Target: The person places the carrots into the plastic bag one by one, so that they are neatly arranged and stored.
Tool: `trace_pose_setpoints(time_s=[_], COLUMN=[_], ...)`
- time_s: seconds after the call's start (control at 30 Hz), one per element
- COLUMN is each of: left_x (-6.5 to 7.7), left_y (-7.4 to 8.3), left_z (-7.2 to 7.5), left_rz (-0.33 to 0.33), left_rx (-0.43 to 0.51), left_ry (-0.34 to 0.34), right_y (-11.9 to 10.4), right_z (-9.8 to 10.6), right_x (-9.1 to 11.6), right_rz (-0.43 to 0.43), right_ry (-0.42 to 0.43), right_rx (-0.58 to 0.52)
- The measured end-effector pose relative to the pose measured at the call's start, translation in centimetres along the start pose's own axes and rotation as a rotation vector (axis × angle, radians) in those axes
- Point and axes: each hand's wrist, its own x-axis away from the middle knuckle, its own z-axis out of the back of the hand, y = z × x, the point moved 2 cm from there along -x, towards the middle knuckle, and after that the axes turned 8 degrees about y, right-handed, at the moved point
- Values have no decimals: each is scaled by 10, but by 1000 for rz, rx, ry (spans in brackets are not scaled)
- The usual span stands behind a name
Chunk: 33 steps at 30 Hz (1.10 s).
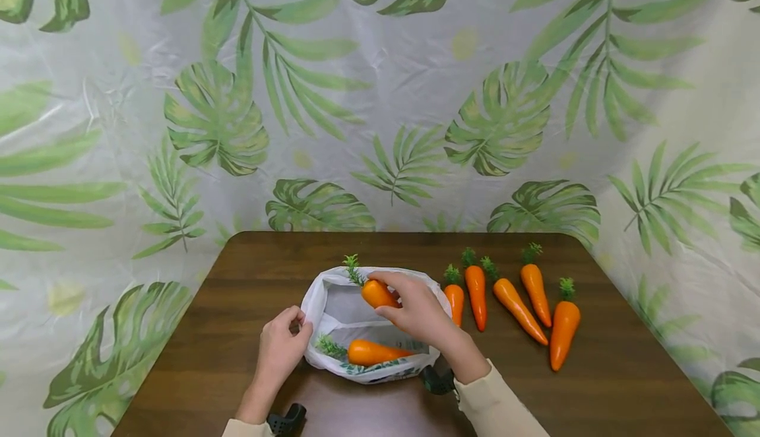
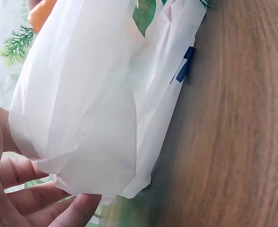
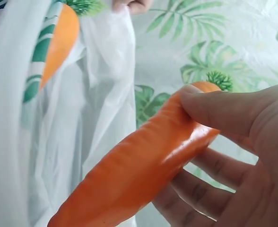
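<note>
A white plastic bag [image 1: 316, 296] with a green leaf print stands with its mouth spread wide. At its left rim, my left hand [image 1: 282, 344] pinches the plastic between thumb and fingers; the left wrist view shows the fingers [image 2: 35, 198] around the bag's edge. Over the opening, my right hand [image 1: 424, 311] grips an orange carrot [image 3: 139, 156] near its leafy end, thumb on one side and fingers on the other. The carrot's green top points up and left in the head view. Another carrot [image 1: 369, 352] lies inside the bag along the near side, its tip hidden.
Several more carrots [image 1: 516, 308] with green tops lie on the dark wooden table [image 1: 249, 272], right of the bag. The nearest one [image 1: 454, 302] is close to the bag's rim. Behind the table hangs a leaf-patterned curtain [image 1: 415, 94].
</note>
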Motion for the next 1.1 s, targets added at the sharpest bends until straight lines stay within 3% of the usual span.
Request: trace_pose_setpoints(time_s=[0.4,0.73,0.93,1.1], left_x=[1,1,1,2], left_y=[1,1,4,2], left_z=[0,-2,-2,-1], left_rz=[-8,3,5,0], left_rx=[-15,-24,-20,-21], left_ry=[1,-3,6,9], right_y=[8,16,19,23], right_z=[-18,-30,-36,-43], right_x=[1,3,4,6], right_rz=[74,11,68,94], right_ry=[-113,-214,-229,-231], right_rx=[17,65,137,134])
